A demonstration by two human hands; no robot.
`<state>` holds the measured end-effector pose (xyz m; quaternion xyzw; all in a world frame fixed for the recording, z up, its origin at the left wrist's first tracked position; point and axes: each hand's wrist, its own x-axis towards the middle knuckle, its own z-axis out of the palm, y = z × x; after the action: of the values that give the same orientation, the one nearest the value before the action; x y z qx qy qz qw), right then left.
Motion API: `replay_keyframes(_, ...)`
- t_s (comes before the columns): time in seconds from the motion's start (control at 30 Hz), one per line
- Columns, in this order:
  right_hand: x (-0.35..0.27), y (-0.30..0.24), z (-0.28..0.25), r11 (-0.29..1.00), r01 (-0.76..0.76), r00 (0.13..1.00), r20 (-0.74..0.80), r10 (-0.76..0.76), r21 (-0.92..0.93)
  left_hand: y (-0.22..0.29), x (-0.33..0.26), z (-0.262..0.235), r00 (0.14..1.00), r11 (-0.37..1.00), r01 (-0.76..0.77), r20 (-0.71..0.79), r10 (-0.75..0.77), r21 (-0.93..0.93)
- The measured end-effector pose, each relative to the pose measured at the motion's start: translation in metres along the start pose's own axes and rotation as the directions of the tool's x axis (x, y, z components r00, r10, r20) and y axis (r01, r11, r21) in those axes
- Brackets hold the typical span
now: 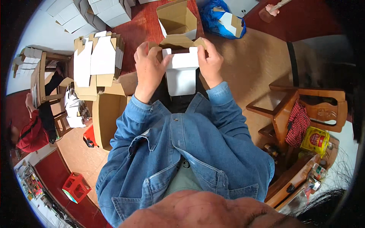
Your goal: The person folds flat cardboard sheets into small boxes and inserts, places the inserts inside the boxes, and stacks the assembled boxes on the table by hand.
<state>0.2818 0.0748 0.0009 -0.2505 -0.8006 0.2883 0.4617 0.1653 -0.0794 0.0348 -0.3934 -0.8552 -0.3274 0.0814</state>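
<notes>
In front of my body, over my lap, is a partly folded white cardboard box (181, 81) with brown inner faces. Its long white flap hangs toward me, and brown flaps stand up on the far side. My left hand (149, 68) grips the box's left side, fingers bent over the flap there and thumb against the white panel. On the other side my right hand (210, 64) pinches the right corner flap. An open box (176, 19), brown inside, stands just beyond on the red table (138, 26). Part of the held box's inside is hidden by its flaps.
Flat cartons (99, 57) are piled at left, above a large brown carton (102, 121). Folded white boxes (81, 15) fill the far left. A blue plastic bag (218, 22) lies far right; a wooden chair (321, 104) stands right. A person in red (32, 131) sits left.
</notes>
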Motion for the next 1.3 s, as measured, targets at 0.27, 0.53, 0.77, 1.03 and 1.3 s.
replay_keyframes(0.27, 0.005, 0.003, 0.004, 0.956, 0.219, 0.961, 0.127, -0.246, 0.197, -0.003, -0.001, 0.018, 0.998, 0.969, 0.055, 0.027, -0.05, -0.242)
replay_keyframes(0.53, -0.008, 0.017, 0.008, 0.944, -0.14, 0.966, 0.25, 0.064, 0.3, 0.006, -0.011, 0.02, 1.0, 0.876, 0.003, -0.023, -0.016, -0.482)
replay_keyframes(0.77, -0.005, 0.036, 0.004, 0.894, -0.341, 0.914, 0.324, 0.243, 0.291, -0.014, -0.024, 0.029, 0.945, 0.88, -0.234, 0.115, 0.305, -0.412)
replay_keyframes(1.03, -0.021, 0.042, -0.012, 0.555, -0.698, 0.702, 0.583, 0.409, 0.452, -0.025, -0.024, 0.015, 0.901, 0.821, -0.123, 0.284, 0.328, -0.558)
replay_keyframes(1.3, -0.026, 0.003, -0.023, 0.564, -0.709, 0.653, 0.695, 0.299, 0.423, -0.037, -0.042, -0.007, 0.857, 0.707, 0.034, 0.385, 0.343, -0.707)
